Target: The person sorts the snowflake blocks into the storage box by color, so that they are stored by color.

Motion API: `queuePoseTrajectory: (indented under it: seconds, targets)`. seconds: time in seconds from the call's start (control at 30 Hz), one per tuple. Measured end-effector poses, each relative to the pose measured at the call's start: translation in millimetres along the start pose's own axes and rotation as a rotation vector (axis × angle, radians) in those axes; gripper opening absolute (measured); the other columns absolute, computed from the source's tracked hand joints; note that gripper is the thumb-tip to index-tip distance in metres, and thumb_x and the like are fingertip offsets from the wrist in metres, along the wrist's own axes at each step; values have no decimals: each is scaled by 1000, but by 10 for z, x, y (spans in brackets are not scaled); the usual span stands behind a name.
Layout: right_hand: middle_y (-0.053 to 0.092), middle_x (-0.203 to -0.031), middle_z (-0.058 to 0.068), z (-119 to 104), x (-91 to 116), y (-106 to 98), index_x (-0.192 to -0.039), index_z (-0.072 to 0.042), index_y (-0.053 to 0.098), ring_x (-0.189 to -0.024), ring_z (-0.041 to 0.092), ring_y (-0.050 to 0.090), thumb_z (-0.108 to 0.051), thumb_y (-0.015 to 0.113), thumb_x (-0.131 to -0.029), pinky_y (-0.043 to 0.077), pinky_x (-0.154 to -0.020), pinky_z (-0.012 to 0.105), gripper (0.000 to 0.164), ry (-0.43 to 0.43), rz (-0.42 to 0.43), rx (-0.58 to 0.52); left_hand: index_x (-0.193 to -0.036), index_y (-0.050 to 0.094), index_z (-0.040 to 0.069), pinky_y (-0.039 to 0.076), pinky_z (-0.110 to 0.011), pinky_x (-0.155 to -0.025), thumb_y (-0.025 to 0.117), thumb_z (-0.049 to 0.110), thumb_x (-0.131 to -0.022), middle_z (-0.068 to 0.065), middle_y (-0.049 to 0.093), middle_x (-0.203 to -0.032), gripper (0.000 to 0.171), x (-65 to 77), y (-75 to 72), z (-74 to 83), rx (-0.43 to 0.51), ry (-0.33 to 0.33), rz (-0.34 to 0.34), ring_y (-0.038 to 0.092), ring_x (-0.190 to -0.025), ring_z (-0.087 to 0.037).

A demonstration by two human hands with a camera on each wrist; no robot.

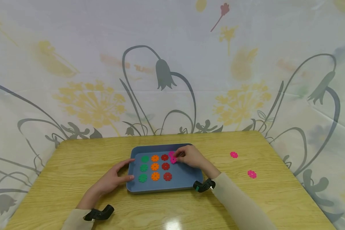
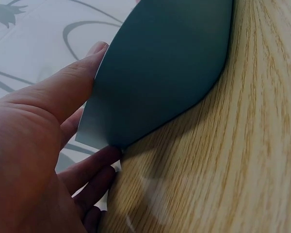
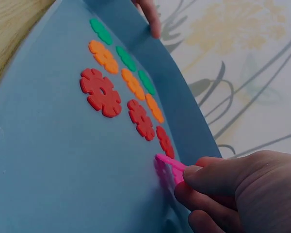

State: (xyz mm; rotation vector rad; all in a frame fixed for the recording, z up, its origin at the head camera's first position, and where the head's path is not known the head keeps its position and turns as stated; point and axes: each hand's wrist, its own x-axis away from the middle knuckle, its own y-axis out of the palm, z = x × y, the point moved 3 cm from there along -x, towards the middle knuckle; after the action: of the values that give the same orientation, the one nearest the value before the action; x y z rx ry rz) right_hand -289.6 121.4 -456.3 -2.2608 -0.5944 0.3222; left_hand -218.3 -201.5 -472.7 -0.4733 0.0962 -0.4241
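Note:
A shallow blue tray (image 1: 187, 182) rests on the table, bearing green, orange and red notched flower-shaped discs in columns. My left hand (image 1: 112, 179) is at its left end, thumb and index finger touching the rim; the left wrist view has the fingers fairly straight beside the wall (image 2: 169, 58). My right hand (image 1: 189, 156) pinches a pink flower-shaped disc (image 3: 176, 167) between thumb and fingers, tilted just beside the far red disc (image 3: 165, 141). More pink shows just behind it in the head view; whether that is a second disc or a reflection, I cannot tell.
Two more pink discs lie on the wooden table right of the tray, one farther back (image 1: 233, 155) and one nearer (image 1: 251, 174). A floral-printed cloth (image 1: 166, 105) hangs behind the table. Black cameras sit on both wrists.

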Motion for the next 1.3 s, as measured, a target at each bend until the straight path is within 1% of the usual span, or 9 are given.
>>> queuePoseTrajectory:
  seconds: [0.2, 0.4, 0.63, 0.77, 0.87, 1.03, 1.17, 1.3]
  targets:
    - [67, -85, -7, -53, 15, 1, -98, -12, 72, -73, 5, 60, -11, 69, -85, 49, -63, 25, 14, -7, 5, 36, -143, 39, 17, 14, -60, -105, 67, 33, -86, -14, 28, -148, 65, 4, 0, -8, 0, -1, 1, 17, -136, -37]
    - [67, -83, -8, -75, 29, -13, -96, -15, 73, -71, 4, 59, -13, 69, -84, 48, -62, 24, 12, -9, 18, 70, -143, 39, 19, 14, -60, -105, 67, 33, -86, -14, 28, -148, 65, 3, -4, 5, -9, 3, 1, 17, -136, -37]
    - [66, -84, -8, -53, 21, -25, -95, -15, 73, -72, 6, 59, -11, 70, -83, 49, -63, 26, 13, -27, 47, 37, -142, 39, 19, 14, -60, -105, 67, 34, -86, -14, 28, -148, 65, 2, -9, 17, -11, 11, 5, 17, -136, -37]
    - [66, -87, -9, -47, 15, -38, -95, -16, 73, -77, 7, 59, -9, 69, -84, 49, -68, 28, 14, -20, 76, 22, -142, 39, 20, 14, -60, -105, 67, 34, -86, -14, 28, -148, 64, 4, -12, 12, -14, 14, 9, 18, -136, -37]
    - [66, -92, -8, -51, 13, -54, -97, -15, 73, -82, 8, 60, -10, 68, -85, 49, -71, 29, 14, -5, 84, -28, -142, 39, 20, 14, -60, -104, 68, 34, -86, -14, 28, -148, 65, 14, -15, 7, -12, 8, 14, 18, -136, -37]
    - [66, -101, -1, -30, 44, -120, -104, -9, 71, -88, 12, 61, -11, 65, -89, 50, -73, 31, 17, 31, 90, -210, -142, 39, 17, 13, -60, -105, 68, 32, -85, -15, 28, -148, 65, 25, -12, -5, 3, 0, 8, 17, -136, -38]
    - [67, -103, 8, 31, 99, -255, -106, -3, 69, -91, 16, 62, -7, 63, -89, 51, -76, 36, 19, 38, 159, -307, -143, 39, 17, 13, -60, -105, 67, 33, -86, -15, 27, -148, 65, 20, -6, -7, 4, 2, 3, 16, -136, -38]
    - [66, -104, 12, 143, 207, -448, -108, -1, 68, -94, 21, 62, -5, 62, -89, 51, -79, 40, 20, 55, 229, -339, -143, 38, 17, 14, -60, -104, 67, 33, -86, -14, 28, -148, 65, 13, -3, -4, 2, 3, 1, 17, -136, -37]
